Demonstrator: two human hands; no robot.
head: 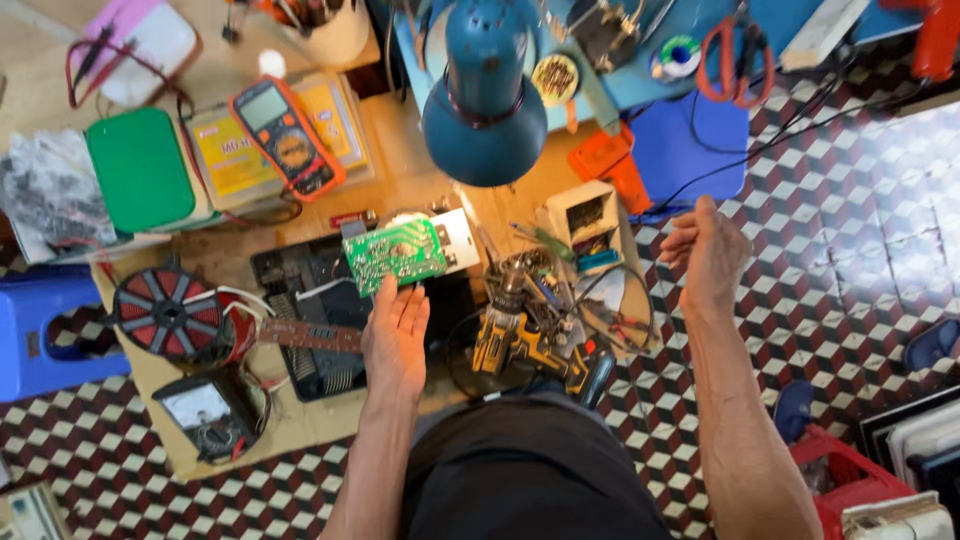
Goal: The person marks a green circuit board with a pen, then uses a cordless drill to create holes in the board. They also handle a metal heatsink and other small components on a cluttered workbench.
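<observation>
My left hand (395, 335) holds up a green circuit board (396, 255) by its near edge, above a black device casing (305, 290) on the low worktop. My right hand (705, 250) is raised out to the right over the patterned floor, fingers loosely curled, with nothing visible in it. A blue desk lamp (483, 95) hangs over the worktop just beyond the board. A yellow cordless drill (525, 345) lies between my two arms.
An orange multimeter (285, 135) rests on yellow boxes at the back left, beside a green case (140, 170). A red-spoked wire reel (170, 312) and an analog meter (205, 410) sit at left. Red scissors (730, 55) lie on a blue board. A blue stool (40, 330) stands far left.
</observation>
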